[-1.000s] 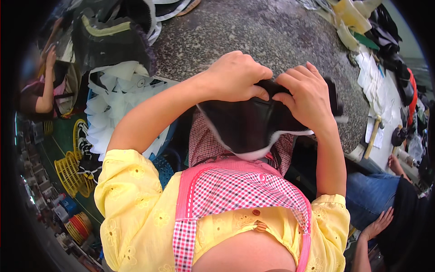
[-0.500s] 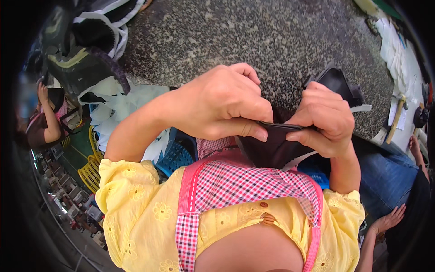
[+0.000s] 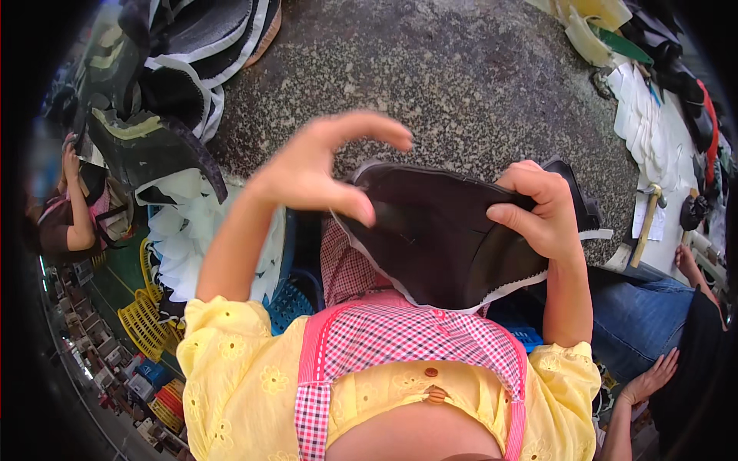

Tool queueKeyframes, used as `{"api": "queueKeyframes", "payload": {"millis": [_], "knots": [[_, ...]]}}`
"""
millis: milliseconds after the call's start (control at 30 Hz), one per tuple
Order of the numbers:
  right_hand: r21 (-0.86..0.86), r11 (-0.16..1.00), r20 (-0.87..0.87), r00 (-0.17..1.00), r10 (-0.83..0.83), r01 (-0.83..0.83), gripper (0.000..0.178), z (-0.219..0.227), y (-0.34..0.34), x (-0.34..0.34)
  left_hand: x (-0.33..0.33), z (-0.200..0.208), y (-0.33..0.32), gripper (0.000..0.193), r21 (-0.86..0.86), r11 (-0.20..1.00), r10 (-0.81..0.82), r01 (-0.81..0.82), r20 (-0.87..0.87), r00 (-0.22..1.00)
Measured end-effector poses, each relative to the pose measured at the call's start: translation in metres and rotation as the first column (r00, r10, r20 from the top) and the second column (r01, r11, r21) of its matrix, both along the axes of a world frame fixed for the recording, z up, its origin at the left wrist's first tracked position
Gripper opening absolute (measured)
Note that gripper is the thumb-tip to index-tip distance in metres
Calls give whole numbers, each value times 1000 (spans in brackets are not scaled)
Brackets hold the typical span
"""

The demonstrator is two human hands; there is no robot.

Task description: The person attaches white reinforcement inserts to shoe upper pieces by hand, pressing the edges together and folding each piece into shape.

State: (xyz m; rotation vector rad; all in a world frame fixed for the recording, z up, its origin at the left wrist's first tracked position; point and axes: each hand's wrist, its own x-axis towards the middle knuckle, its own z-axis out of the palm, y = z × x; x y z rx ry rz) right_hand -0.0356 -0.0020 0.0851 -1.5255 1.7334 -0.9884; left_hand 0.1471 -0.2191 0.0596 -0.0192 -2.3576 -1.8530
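Observation:
A black boot upper (image 3: 430, 230), or a similar leather-like piece, hangs opened out at the near edge of the stone table. A white zigzag trim runs along its lower border. My right hand (image 3: 538, 207) grips it by the upper right edge, thumb on the facing side and fingers behind. Beside its left edge, my left hand (image 3: 315, 165) is spread in a C shape, slightly blurred, with nothing gripped. Its thumb tip overlaps the piece's left corner; whether it touches I cannot tell. Another black piece (image 3: 573, 188) lies behind my right hand, partly covered.
The speckled stone table (image 3: 430, 84) stretches away ahead. Black uppers with white edging (image 3: 204, 54) are heaped at far left, above white sheets (image 3: 215, 238). A hammer (image 3: 649, 219) and white pieces (image 3: 653, 115) lie at right. A blue basket (image 3: 292, 303) is below; co-workers sit on both sides.
Both hands pinched the piece's folded upper edge before. The left has let go and moved left with fingers spread. The piece is now opened out wide, still held by the right.

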Motion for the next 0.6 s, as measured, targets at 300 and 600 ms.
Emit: {"api": "queueKeyframes", "payload": {"millis": [300,600], "knots": [[-129,963,-446,853,-269,236,23,21,-23,34,-14,3,76,27,-63,886,453,-460,-100,886],[-300,935,-33,978,-207,188,17,27,-12,45,-16,10,98,31,386,647,744,-658,-131,655]]}}
